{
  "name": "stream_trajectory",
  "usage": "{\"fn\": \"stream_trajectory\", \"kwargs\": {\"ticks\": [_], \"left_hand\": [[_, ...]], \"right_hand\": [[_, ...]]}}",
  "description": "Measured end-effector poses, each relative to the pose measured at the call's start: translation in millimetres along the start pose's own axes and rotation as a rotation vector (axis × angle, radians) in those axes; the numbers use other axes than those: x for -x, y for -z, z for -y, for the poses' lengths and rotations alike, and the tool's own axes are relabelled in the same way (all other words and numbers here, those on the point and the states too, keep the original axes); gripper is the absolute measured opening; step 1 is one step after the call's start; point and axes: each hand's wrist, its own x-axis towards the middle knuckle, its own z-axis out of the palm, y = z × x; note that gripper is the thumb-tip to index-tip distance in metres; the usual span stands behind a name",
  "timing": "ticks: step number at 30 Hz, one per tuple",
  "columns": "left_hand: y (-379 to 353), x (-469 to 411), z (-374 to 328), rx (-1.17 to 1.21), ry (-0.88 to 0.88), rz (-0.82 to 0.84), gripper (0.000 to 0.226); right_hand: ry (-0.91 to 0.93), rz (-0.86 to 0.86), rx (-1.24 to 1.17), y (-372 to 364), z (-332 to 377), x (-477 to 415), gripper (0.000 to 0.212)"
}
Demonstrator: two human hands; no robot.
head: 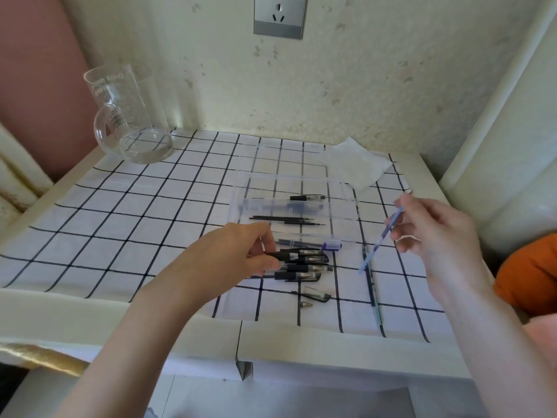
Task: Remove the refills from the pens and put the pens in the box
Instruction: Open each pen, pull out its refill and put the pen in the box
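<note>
Your left grip [241, 257] pinches a black pen [301, 253] before the box [301, 177], while your right grip [431, 233] holds a blue refill [380, 240] right of it, presumably to keep it out.

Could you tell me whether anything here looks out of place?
Yes: thin black refills appear to lie inside the clear plastic box, meant for pens; a small metal pen tip sits loose near the front edge of the checked cloth.

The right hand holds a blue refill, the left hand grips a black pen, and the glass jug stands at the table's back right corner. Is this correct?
No. In the head view the glass jug stands at the table's back left corner. The right hand does hold the blue refill, and the left hand grips a black pen.
</note>
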Motion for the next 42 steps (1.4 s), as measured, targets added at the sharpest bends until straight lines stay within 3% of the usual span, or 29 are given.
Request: {"fn": "stream_trajectory", "kwargs": {"ticks": [4, 8, 16, 21, 25, 31, 35, 42], "left_hand": [[-1, -1, -1, 0.033, 0.000, 0.021, 0.012], [0, 0, 1, 0.034, 0.023, 0.070, 0.010], [0, 3, 0, 0.087, 0.063, 0.180, 0.011], [-2, 3, 1, 0.057, 0.089, 0.227, 0.013], [-5, 1, -1, 0.047, 0.093, 0.255, 0.013], [-6, 1, 1, 0.027, 0.107, 0.304, 0.012], [-5, 3, 1, 0.011, 0.101, 0.321, 0.011], [-6, 2, 0, 0.003, 0.091, 0.314, 0.012]], "right_hand": [[-0.017, 0.110, 0.433, 6, -20, -7, 0.019], [-0.074, 0.186, 0.611, 7, -32, -8, 0.023], [-0.027, 0.224, 0.767, 5, -29, -10, 0.026], [0.283, 0.176, 0.717, -12, -15, -5, 0.015], [0.450, 0.366, 0.755, -43, -14, 0, 0.018], [0.403, 0.538, 0.958, -70, -27, -7, 0.038], [0.345, 0.498, 0.871, -71, -25, -20, 0.035], [0.377, 0.488, 0.998, -73, -35, -29, 0.026]]}}
